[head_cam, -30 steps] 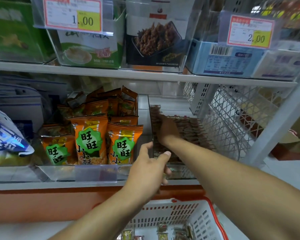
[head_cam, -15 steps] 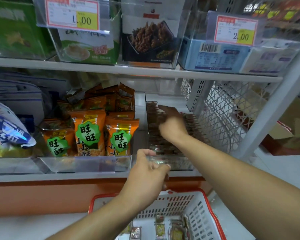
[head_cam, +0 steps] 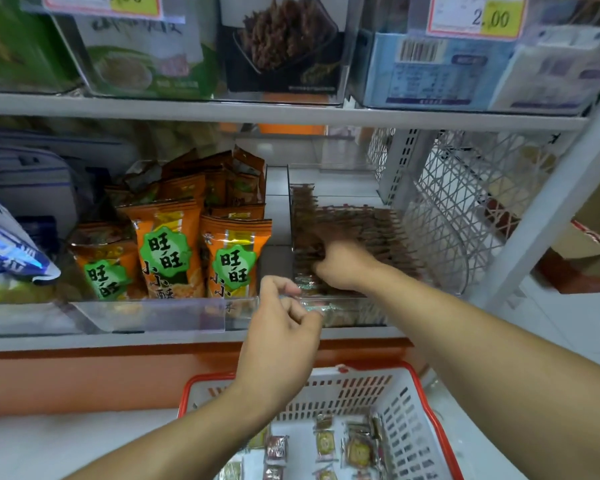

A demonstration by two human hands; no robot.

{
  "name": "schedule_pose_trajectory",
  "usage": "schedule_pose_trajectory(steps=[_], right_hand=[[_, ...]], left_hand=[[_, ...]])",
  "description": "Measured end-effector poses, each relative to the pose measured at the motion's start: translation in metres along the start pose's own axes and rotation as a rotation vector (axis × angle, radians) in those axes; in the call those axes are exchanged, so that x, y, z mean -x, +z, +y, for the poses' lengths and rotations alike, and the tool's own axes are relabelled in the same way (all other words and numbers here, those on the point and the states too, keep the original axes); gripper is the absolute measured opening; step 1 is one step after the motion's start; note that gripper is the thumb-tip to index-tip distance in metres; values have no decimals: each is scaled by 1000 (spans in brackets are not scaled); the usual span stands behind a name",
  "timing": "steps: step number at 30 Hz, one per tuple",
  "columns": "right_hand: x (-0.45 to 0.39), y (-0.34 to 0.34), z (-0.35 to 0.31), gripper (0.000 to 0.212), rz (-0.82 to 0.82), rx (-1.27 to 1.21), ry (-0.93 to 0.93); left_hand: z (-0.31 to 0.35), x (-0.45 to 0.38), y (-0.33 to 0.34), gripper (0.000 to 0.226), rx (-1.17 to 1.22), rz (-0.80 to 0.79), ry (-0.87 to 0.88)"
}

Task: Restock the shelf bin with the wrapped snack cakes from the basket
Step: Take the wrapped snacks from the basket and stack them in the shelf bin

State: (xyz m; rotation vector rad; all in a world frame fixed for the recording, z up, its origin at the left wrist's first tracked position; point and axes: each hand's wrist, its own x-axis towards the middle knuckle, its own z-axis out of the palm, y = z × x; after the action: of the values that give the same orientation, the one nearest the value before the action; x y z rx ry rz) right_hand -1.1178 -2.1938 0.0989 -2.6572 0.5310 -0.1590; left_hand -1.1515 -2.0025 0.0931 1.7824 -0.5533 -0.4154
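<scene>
A clear shelf bin [head_cam: 355, 315] on the lower shelf holds rows of brown wrapped snack cakes [head_cam: 378, 230]. My right hand [head_cam: 343, 268] reaches into the bin, its fingers curled down over the cakes in the left row. My left hand [head_cam: 281, 334] is at the bin's front left corner, thumb and curled fingers pinching the rim there. Below, a white basket with a red rim [head_cam: 343, 393] holds several loose wrapped cakes [head_cam: 357, 452].
Orange snack bags [head_cam: 167, 251] fill the neighbouring clear bin on the left. A white wire mesh divider [head_cam: 465, 202] stands right of the bin. The upper shelf [head_cam: 291, 112] with boxed goods and price tags hangs close overhead. An orange base panel [head_cam: 84, 375] runs under the shelf.
My right hand has drawn from the back of the bin toward its front along the cakes. My left hand stayed at the bin's front corner and its fingers have curled tighter.
</scene>
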Motion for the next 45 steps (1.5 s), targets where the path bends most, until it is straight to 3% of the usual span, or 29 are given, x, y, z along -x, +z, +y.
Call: schedule_pose_trajectory(steps=[4, 9, 12, 16, 24, 26, 29, 33, 36, 38, 41, 43, 45], right_hand=[[-13, 9, 2, 60, 30, 85, -7], [-20, 6, 10, 35, 128, -40, -55], [-34, -2, 14, 26, 227, -242, 85], [-53, -4, 18, 18, 316, -290, 248], [-58, 0, 6, 15, 334, -281, 264], [-59, 1, 5, 13, 308, -295, 280], [-60, 2, 3, 9, 252, -286, 273], [-57, -4, 5, 18, 273, -285, 262], [-49, -11, 5, 17, 282, -267, 237], [-40, -18, 0, 11, 322, -264, 215], [-9, -29, -21, 9, 618, -433, 25], [30, -25, -35, 9, 858, -498, -272], [72, 3, -41, 11, 930, -478, -558]], left_hand=[[9, -6, 2, 34, 40, -21, 13], [15, -11, 0, 36, 102, -48, -18], [17, -11, -3, 38, 118, -75, -49], [20, -9, -6, 39, 90, -104, -87], [25, -5, -11, 40, 41, -149, -140], [23, -1, -11, 33, -10, -214, -165], [19, 5, -12, 26, -168, -447, -214], [9, 11, -15, 41, -481, -760, -238], [3, 18, -14, 57, -691, -895, -211], [0, 21, -13, 49, -758, -935, -238], [-10, 22, -8, 42, -783, -990, -231], [-27, 24, 1, 46, -833, -1004, -198], [-52, 26, 9, 46, -903, -982, -187]])
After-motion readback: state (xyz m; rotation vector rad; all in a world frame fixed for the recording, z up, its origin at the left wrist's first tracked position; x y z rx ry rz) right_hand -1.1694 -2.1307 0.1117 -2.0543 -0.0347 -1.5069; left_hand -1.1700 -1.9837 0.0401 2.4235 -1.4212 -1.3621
